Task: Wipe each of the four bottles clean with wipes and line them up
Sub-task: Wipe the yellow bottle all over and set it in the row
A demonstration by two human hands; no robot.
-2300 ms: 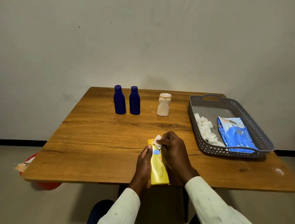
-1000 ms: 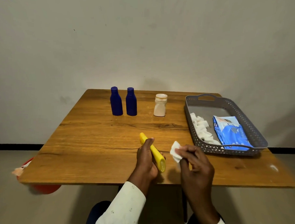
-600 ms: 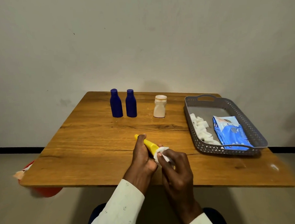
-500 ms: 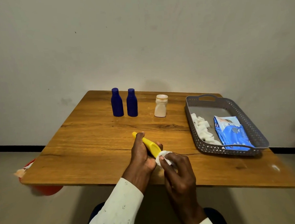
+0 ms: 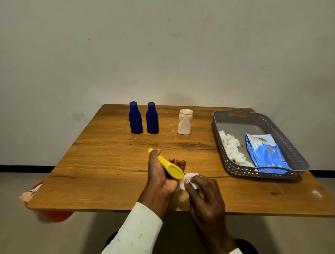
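Note:
My left hand [image 5: 159, 177] grips a flat yellow bottle [image 5: 169, 167], tilted with its base toward me, above the table's near middle. My right hand [image 5: 203, 194] pinches a white wipe [image 5: 189, 179] that touches the bottle's lower end. Two dark blue bottles [image 5: 135, 117] [image 5: 152, 118] stand side by side at the back of the wooden table [image 5: 99, 164]. A cream bottle [image 5: 185, 122] stands upright to their right.
A grey perforated tray [image 5: 296, 159] sits at the right and holds several crumpled white wipes [image 5: 232, 149] and a blue wipe pack [image 5: 265, 153]. A red bin [image 5: 51, 215] with used wipes shows below the table's left edge. A plain wall stands behind.
The yellow bottle was turned from upright facing me to edge-on and tilted. My right hand lifted the wipe off, then brought it back against the bottle's lower end.

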